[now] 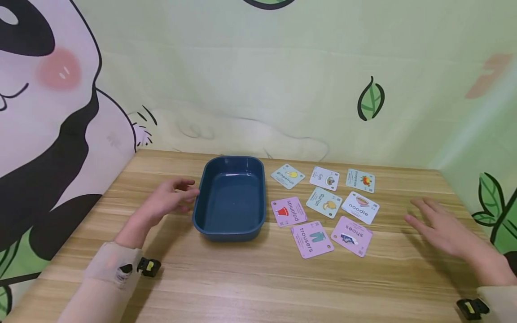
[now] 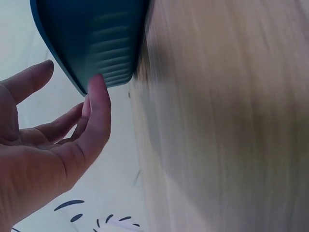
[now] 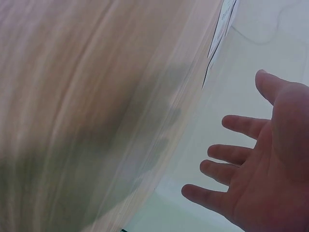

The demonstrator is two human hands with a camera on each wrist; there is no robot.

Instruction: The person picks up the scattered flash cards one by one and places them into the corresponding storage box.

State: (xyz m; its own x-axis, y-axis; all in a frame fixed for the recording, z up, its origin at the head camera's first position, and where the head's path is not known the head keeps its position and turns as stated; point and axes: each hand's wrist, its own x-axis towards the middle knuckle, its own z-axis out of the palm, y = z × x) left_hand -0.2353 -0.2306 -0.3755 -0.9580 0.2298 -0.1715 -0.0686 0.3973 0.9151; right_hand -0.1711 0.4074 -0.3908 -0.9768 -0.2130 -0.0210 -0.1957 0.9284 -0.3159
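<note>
A dark blue rectangular tray (image 1: 230,235) with raised sides stands on the table, left of several picture cards. Beside its left wall is my left hand (image 1: 171,199), fingers loosely bent and holding nothing; whether a fingertip touches the rim, I cannot tell. The left wrist view shows the tray's ribbed outer side (image 2: 113,48) close to those fingers. My right hand (image 1: 442,231) hovers over the table to the right of the cards, its fingers spread and relaxed. Nearest to it are the noodle card (image 1: 361,207) and the shoes card (image 1: 352,236).
Around these lie a grapefruit card (image 1: 287,176), fish card (image 1: 325,178), pomegranate card (image 1: 360,181), durian card (image 1: 324,202), pajamas card (image 1: 288,211) and trousers card (image 1: 313,239). The wooden table (image 1: 242,287) meets a printed panda-and-leaf backdrop (image 1: 242,89) at its far edge.
</note>
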